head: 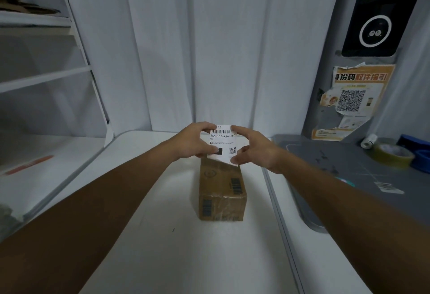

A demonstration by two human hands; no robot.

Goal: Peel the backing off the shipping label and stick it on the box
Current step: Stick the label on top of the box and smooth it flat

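Label (222,141): white, printed side toward the camera, held upright in the air above the far end of the box (221,191). Barcode along its top edge, a line of digits below, a dark block and a small QR code near the bottom. Lower edge hangs just above the box top; contact between the two cannot be judged.

Left hand (193,140): fingers closed on the label's left edge, thumb at the lower left corner, fingertips at the upper left.

Right hand (252,146): pinches the right edge, index finger at the upper right corner, thumb at the lower right. Whether the backing is partly peeled cannot be told.

Box: brown cardboard, long and narrow, lying flat on the white table (162,235), its long axis running near to far. Black printed marks on top and on the near face; clear tape across the near end.

Surroundings: a grey counter (337,170) adjoins the table on the right. At its far right, a roll of yellowish tape (392,154), a small white roll (368,140) and blue items. An orange poster (356,98) with a QR code is on the wall above. White shelves (41,77) stand at far left.
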